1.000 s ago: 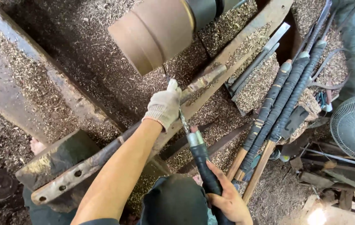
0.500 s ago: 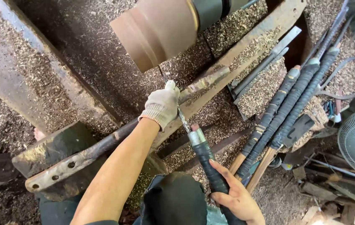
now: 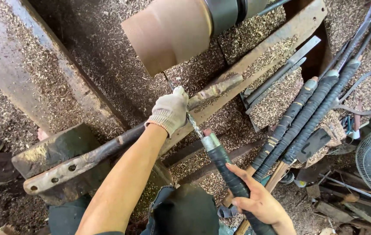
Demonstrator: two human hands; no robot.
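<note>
Our gloved left hand (image 3: 170, 112) with fingers curled down over the chisel blade (image 3: 193, 124) on the tool rest (image 3: 214, 89), our bare right hand (image 3: 259, 202) clenched round its black wrapped handle (image 3: 229, 174), blade tip under the turning wood block (image 3: 168, 32)

**No packaging or signage at the woodturning bench**

No package, label, sign or screen shows anywhere in the frame, from the sawdust-covered upper left to the cluttered lower right corner. Nothing printed or lit appears on any surface in view.
</note>
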